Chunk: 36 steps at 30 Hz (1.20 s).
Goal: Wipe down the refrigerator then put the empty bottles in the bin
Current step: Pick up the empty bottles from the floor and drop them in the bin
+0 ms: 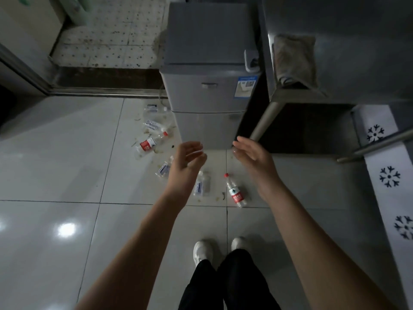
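- Held out in front at waist height, the right hand (pixel 251 153) is fully open, fingers straight and palm turned inward, holding nothing. The left hand (pixel 187 157) hangs beside it with loosely curled fingers, also empty.
- Wiping comes first, so the thing to fetch is probably the grey cloth (pixel 295 59). It lies at about 1 o'clock from the right hand and further up and away.
- Its long axis runs 12 to 6, away from the person, and its near end droops at the front edge of the surface it lies on.
- The right hand is the nearer of the two. The left would have to cross the body to get there.
- The cloth rests on the left front corner of a steel table (pixel 357 41), just beside the refrigerator (pixel 207 52).
- The refrigerator is a small grey two-door unit standing at 12 o'clock from both hands, doors closed and top bare.
- The empty bottles (pixel 148 144) lie on their sides on the tiled floor (pixel 67 153), trailing from the refrigerator's left foot at 10 o'clock down towards 6 o'clock below the hands.
- A red-capped bottle (pixel 234 191) lies apart from that trail at about 6 o'clock from the right hand, cap pointing towards the refrigerator.
- No bin is in view, so where the bottles must go cannot be told.
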Motion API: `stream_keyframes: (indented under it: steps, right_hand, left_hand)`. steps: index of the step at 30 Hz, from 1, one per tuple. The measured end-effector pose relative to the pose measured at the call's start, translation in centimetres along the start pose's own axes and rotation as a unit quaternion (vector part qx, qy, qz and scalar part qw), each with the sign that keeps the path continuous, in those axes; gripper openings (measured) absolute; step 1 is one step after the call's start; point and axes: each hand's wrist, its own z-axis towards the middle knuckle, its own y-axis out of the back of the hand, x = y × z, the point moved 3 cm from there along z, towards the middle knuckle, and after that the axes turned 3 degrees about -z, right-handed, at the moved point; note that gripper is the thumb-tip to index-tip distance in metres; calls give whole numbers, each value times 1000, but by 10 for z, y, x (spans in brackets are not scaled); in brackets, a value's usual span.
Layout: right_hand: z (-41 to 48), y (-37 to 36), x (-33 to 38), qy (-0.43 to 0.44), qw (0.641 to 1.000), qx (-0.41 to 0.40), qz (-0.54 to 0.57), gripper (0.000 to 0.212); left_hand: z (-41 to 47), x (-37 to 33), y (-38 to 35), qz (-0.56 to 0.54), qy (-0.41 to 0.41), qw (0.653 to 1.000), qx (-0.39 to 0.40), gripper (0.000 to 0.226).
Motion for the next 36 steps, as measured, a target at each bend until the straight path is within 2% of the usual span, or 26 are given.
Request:
stream_keyframes:
  steps: [7, 14, 17, 21, 24, 29, 36]
  right_hand:
    - [9, -8, -82, -42, 998, -29, -31, 33]
    - [38, -2, -209, -110, 991, -31, -76, 40]
    - [50, 0, -273, -121, 988, -45, -86, 37]
    - [70, 7, -359, -124, 980, -83, -133, 22]
    - [84, 16, -423, -144, 970, -100, -171, 21]
    - [113, 22, -503, -155, 955, -88, -236, 38]
    - [165, 36, -574, -142, 941, -111, -287, 44]
  left_hand:
    - [13, 77, 14, 13, 33, 999, -12, 28]
    - [41, 190, 19, 35, 64, 997, -32, 23]
    - [56, 251, 19, 38, 80, 995, -43, 23]
    - [76, 333, 12, 41, 107, 992, -46, 23]
    - [90, 390, 6, 43, 126, 990, -47, 22]
    - [119, 476, -2, 51, 166, 984, -24, 20]
    - [160, 567, -8, 82, 187, 979, -3, 21]
